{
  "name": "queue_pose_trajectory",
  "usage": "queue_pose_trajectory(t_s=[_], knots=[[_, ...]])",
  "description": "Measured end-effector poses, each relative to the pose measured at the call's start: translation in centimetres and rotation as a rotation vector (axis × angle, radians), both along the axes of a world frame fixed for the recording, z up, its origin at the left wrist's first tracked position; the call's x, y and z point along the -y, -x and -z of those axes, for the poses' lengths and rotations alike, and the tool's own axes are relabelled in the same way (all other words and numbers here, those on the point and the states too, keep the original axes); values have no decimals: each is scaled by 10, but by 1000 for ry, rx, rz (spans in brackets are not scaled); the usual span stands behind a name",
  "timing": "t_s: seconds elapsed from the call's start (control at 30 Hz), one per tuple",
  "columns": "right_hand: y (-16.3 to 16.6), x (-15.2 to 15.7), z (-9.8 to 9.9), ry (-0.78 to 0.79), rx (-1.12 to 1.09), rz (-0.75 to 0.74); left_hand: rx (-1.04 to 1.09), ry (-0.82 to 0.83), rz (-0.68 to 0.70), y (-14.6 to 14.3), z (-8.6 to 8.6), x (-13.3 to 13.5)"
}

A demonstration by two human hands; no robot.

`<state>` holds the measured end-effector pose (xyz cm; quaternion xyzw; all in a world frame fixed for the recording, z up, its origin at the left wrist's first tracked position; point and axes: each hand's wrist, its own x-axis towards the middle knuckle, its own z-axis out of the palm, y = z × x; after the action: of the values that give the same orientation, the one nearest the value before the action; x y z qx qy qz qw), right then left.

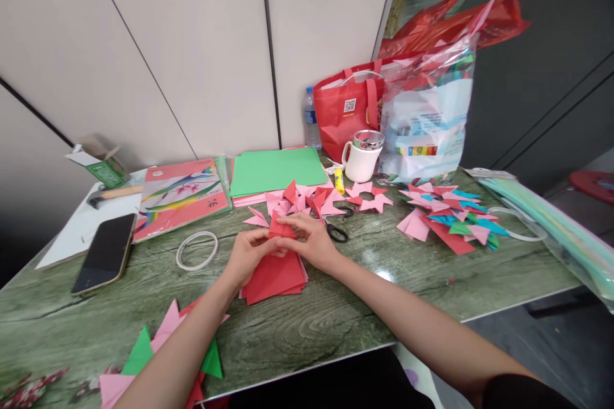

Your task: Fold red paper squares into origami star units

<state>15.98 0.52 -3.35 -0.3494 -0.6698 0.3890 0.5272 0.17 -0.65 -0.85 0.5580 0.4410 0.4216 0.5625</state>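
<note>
My left hand [247, 254] and my right hand [311, 241] meet at the middle of the green wood-grain table [336, 319]. Both pinch a small folded red paper piece [281, 229] between their fingertips. Directly under the hands lies a stack of red paper squares [275, 278]. Just beyond the hands sits a heap of folded pink and red paper shapes [307, 201], with black-handled scissors [338, 230] beside my right hand.
A phone [104, 252], a tape ring [196, 249] and a coloured paper pack [185, 195] lie at left. Green sheets [278, 169], a white mug [362, 156], a red bag [348, 108] and a plastic bag [426, 121] stand behind. Mixed folded pieces [448, 217] lie right; more [163, 339] near the front edge.
</note>
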Motion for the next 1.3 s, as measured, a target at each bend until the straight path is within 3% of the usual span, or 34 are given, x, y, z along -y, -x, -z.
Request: queue_pose_trajectory(t_s=[0.33,0.57,0.7,0.83,1.03,1.3], knots=[[-4,-6,8,-245,208,7,-128,-129,-26,7,7,-5],[-4,-8,12,-284,245,23,-118,-234,-234,5,10,-9],[-4,-7,9,-261,216,29,-53,-327,-186,4,4,-9],[-3,-4,8,-96,133,-5,-245,-348,-89,3,-2,-6],[-1,-2,7,57,50,-79,-339,-400,-173,5,4,-5],[1,1,3,77,-7,-107,-258,-350,-179,5,4,-6]])
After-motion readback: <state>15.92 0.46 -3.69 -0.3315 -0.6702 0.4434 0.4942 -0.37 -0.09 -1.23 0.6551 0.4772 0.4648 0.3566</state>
